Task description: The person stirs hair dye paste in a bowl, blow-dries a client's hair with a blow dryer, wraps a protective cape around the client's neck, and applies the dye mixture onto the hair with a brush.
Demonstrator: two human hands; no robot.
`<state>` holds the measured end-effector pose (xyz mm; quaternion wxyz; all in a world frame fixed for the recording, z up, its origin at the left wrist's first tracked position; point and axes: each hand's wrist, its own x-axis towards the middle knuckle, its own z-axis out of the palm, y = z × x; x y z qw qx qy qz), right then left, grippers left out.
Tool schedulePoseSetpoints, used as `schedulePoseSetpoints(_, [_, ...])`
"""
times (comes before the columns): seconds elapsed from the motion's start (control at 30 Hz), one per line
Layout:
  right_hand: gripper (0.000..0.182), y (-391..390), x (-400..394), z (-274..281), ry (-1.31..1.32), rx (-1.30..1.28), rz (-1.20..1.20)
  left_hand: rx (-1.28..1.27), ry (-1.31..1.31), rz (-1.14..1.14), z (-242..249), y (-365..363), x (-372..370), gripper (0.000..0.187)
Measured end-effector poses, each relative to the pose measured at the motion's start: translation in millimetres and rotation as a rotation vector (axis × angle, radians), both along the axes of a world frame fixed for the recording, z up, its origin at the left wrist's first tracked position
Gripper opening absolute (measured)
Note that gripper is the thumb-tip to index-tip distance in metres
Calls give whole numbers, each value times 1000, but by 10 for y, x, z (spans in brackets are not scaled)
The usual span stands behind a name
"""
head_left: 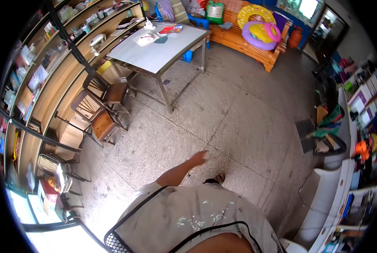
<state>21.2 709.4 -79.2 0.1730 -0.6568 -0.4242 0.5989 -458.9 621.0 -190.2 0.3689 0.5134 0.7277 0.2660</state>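
Surface [155,57]: red packet [170,30] near far edge
Floor [247,114]: your left hand [198,158] above, loosely spread
Containers [86,29]: shelved, contents unclear

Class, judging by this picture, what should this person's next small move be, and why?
Probably one short step forward: the left hand appears empty, hanging above the floor, while the table and the nearer wooden chair stand apart from it, seemingly out of reach.

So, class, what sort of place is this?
Possibly a small shop or cluttered household room: long loaded shelves, a metal-legged table, and a wooden bench holding inflatable rings.
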Motion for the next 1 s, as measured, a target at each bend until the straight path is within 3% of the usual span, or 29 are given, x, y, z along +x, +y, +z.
schedulePoseSetpoints(0.07, [20,505,60,-199,-62,-41,79,-350,251,310,-456,-176,-618,46])
schedulePoseSetpoints(0.1, [20,745,91,-295,-95,-56,123,-616,343,281,-196,-232,-849,38])
schedulePoseSetpoints(0.17, [21,1188,118,-435,-151,-80,208,-636,309,391,-208,-452,-1230,38])
schedulePoseSetpoints(0.2, [21,1409,107,-486,-167,-88,240,-486,283,457,-145,-569,-1295,42])
schedulePoseSetpoints(0.3, [22,2065,-78,-599,-176,-75,302,-316,-119,808,-354,-771,-1413,46])
schedulePoseSetpoints(0.37, [22,2533,-310,-688,-148,-49,319,-287,-392,1140,-478,-815,-1265,35])
schedulePoseSetpoints(0.4, [23,2781,-462,-738,-130,-44,318,-340,-337,1232,-449,-752,-1174,34])
schedulePoseSetpoints(0.57, [17,3899,-1952,-521,-119,-120,325,-724,-197,981,-775,-164,-1218,41])
schedulePoseSetpoints(0.63, [25,4232,-2522,-359,-123,42,535,-758,-110,866,-827,283,-1585,44])
schedulePoseSetpoints(0.73, [26,4935,-2579,-1487,-185,144,1069,-642,85,769,-781,1078,-2441,48])
schedulePoseSetpoints(0.77, [27,5135,-2755,-1446,-223,284,1156,-567,118,791,-759,1438,-2771,49])
schedulePoseSetpoints(0.8, [27,5325,-2919,-1334,-226,284,1157,-486,-214,988,-482,1942,-3083,51])
schedulePoseSetpoints(0.83, [27,5496,-3114,-1173,-188,200,1023,-327,-73,936,-602,2311,-3379,53])
schedulePoseSetpoints(0.9, [28,5874,-3510,-885,-104,34,754,-250,-112,918,-369,3231,-3939,51])
schedulePoseSetpoints(0.93, [28,6057,-3686,-782,-64,-49,618,-179,16,835,-428,3647,-4204,47])
schedulePoseSetpoints(1.0, [28,6386,-4107,-435,-32,-134,481,-169,-41,771,125,4554,-4533,47])
